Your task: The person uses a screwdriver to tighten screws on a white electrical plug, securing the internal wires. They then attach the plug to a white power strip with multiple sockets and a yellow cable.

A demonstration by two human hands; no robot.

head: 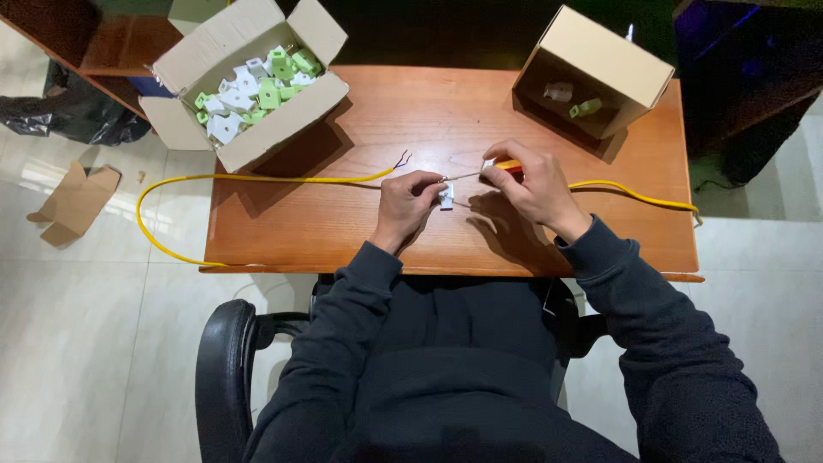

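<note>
My left hand (406, 202) pinches a small white plastic connector (447, 197) against the wooden table (446, 120). My right hand (530, 184) grips a screwdriver with a red and yellow handle (509, 165); its thin metal shaft (463, 176) points left into the connector. A yellow cable (257, 179) lies across the table, and its stripped wire ends (401, 160) sit just left of my left hand.
An open cardboard box (249, 81) of several white and green connectors stands at the back left. A second box (591, 73) lies on its side at the back right with two pieces inside. Cardboard scrap (75, 201) and a black bag (77, 116) lie on the floor.
</note>
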